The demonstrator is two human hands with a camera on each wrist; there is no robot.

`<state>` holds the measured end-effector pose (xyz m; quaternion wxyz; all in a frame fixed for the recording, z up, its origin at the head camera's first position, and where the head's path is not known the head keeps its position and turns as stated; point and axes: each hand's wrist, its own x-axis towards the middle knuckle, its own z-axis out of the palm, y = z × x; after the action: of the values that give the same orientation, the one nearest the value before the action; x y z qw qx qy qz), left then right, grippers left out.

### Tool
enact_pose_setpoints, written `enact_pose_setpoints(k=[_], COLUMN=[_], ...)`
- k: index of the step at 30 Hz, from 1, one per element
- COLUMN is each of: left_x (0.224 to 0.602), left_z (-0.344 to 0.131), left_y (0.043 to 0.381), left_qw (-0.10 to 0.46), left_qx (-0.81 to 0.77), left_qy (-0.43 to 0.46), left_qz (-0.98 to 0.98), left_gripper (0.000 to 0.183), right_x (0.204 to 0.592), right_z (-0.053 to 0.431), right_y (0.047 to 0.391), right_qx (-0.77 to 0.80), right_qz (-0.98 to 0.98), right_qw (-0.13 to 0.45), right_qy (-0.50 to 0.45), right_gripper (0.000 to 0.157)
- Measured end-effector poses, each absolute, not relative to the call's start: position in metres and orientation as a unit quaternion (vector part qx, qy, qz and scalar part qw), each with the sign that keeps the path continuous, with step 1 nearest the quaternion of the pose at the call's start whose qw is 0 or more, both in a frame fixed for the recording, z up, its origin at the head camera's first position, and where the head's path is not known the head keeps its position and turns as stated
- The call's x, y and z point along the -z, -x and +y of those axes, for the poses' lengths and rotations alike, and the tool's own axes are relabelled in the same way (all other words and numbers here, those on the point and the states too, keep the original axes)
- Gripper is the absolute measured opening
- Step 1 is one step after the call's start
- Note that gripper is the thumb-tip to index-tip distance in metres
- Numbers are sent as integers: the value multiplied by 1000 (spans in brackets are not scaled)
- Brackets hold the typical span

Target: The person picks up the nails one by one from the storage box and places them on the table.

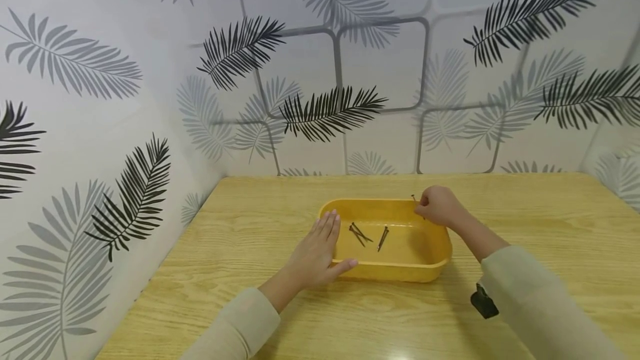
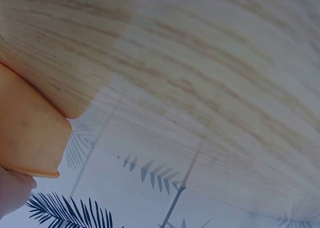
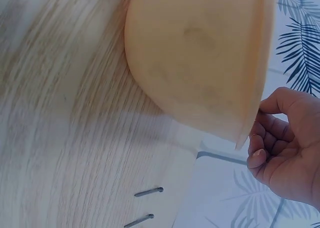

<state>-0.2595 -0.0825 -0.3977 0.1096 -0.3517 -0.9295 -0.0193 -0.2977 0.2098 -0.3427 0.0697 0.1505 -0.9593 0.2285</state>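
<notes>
A yellow plastic tray [image 1: 390, 272] stands on the table, with several dark nails [image 1: 383, 239] lying loose on its floor. My left hand [image 1: 317, 254] rests along the tray's left end, fingers straight and thumb on the front rim. Only a small part of that hand [image 2: 14, 193] shows in the left wrist view. Over the back right corner, my right hand [image 1: 440, 205] pinches one nail [image 1: 413, 198], its head pointing up. The right wrist view shows the curled fingers of that hand [image 3: 292, 143] beside the rim, the nail itself hidden there.
Two more nails [image 3: 149, 192] lie on the wooden table outside the tray, in the right wrist view. Leaf-patterned walls [image 1: 380, 143] border the table at the back and left. A black device [image 1: 484, 301] hangs under the right sleeve.
</notes>
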Motion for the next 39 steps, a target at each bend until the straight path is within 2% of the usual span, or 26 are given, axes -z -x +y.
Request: enact_pose_setpoints(k=[8, 39], left_x=[397, 397], left_z=[-83, -82], left_y=[259, 259], left_qw=[115, 108], left_qx=[18, 11], left_qy=[354, 353], left_qz=[-928, -929], left_gripper=[110, 111], right_x=[342, 359], right_z=[229, 297], right_y=[299, 282], right_qx=[-231, -201], right_qz=[-964, -973], right_qw=[48, 63], right_qy=[-123, -100], right_gripper=[21, 28])
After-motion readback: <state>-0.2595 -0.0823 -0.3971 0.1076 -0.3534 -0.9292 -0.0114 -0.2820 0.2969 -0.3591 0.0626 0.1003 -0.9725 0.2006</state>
